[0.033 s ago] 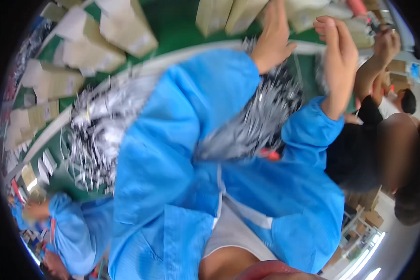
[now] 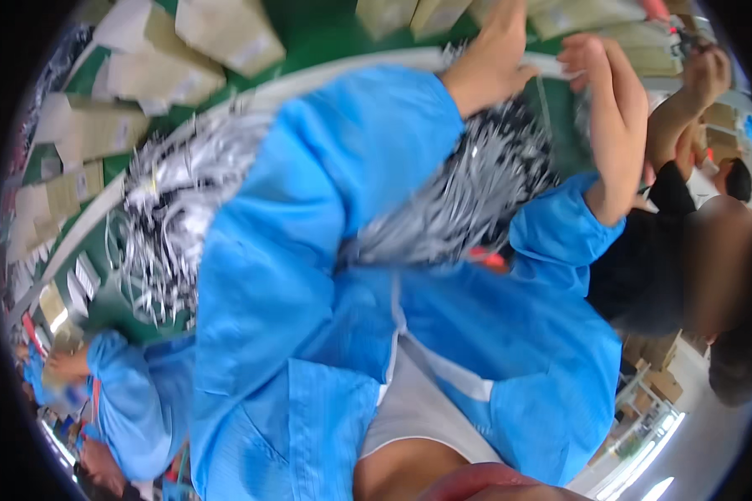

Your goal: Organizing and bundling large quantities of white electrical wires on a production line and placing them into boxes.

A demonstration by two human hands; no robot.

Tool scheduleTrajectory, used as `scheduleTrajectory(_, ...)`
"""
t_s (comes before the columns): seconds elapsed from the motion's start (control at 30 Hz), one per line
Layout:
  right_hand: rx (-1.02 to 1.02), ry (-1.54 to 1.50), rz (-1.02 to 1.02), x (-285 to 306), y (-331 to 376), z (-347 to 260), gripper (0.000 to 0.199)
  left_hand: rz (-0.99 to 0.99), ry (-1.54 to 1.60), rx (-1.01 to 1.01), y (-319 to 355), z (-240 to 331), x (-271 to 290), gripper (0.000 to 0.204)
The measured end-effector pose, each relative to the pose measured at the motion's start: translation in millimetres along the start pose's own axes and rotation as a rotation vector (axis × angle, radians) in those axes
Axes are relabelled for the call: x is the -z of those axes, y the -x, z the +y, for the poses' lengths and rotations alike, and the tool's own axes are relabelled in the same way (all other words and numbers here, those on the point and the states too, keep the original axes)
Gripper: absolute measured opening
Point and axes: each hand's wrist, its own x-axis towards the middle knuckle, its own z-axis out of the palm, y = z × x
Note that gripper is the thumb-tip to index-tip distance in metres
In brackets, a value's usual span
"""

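I count two hands of my own, one left hand (image 2: 493,57) and one right hand (image 2: 618,108), plus two visible patches of strips (image 2: 468,192). One green worktop (image 2: 125,311) carries at least six cream boxes (image 2: 165,81), and at least two co-workers (image 2: 132,388) are near me.

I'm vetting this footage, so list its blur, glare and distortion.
In the head view, the left hand and right hand look soft-edged; in the head view, light tubes at lower right glare white; in the head view, the pale table edge bows into an arc.
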Motion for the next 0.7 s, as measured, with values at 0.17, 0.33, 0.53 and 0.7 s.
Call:
scheduleTrajectory(0.17, -0.123, 0.119, -0.697, -37, 88, -15, 0.023, -0.608, 0.070, -0.063, -3, -11, 123, 0.037)
scheduleTrajectory(0.33, -0.097, -0.016, -0.737, -64, 109, 8, 0.022, -0.960, 0.037, 0.371, -11, 20, 170, 0.050)
scheduleTrajectory(0.53, -0.212, -0.575, -0.190, -35, 60, -45, 0.031, -1.050, 0.605, 0.390, 12, 34, 150, 0.041)
scheduleTrajectory(0.7, 0.178, -1.323, -0.363, 22, -6, -21, 0.033, -1.455, 1.173, 0.574, -5, 68, 137, 0.043)
